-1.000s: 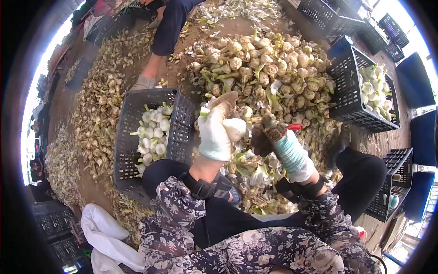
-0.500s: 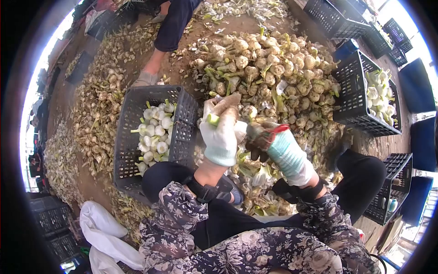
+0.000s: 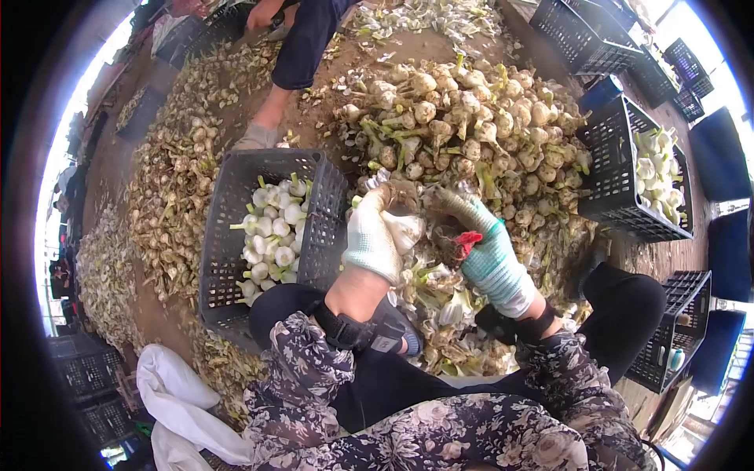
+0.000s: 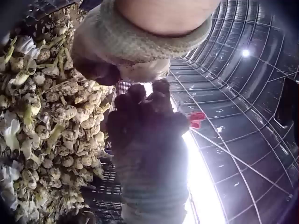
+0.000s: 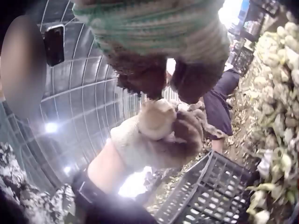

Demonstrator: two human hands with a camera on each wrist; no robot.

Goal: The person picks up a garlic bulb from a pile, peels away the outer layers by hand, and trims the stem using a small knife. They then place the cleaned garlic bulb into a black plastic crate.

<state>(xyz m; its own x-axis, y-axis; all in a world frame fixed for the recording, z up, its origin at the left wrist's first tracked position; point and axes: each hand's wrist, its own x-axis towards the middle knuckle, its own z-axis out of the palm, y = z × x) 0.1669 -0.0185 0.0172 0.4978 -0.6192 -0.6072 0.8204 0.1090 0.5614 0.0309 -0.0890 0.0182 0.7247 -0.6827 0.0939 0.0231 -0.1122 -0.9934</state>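
A whitish garlic bulb [image 3: 405, 229] is held in the gloved left hand [image 3: 371, 238], its fingers curled round it; the bulb [image 5: 157, 120] also shows in the right wrist view. Just to the right, the gloved right hand [image 3: 491, 255] has soiled, bent fingers around a small red-ended item [image 3: 469, 242], mostly hidden by the glove. In the right wrist view the right hand's dark fingertips [image 5: 187, 88] are close above the bulb; contact cannot be told. The red part [image 4: 197, 120] shows beside the right hand in the left wrist view.
A black crate [image 3: 320, 228] of cleaned bulbs stands left of the hands. Beyond them lies a heap of untrimmed garlic [image 3: 503, 118]. Another filled crate [image 3: 620, 177] is at right. Loose peelings [image 3: 448, 306] lie between the legs; another person's leg [image 3: 294, 59] is at upper left.
The right hand has turned and its upper fingers now reach out leftward past the red item. The left hand has turned too, with the bulb still in it. The head view has shifted slightly.
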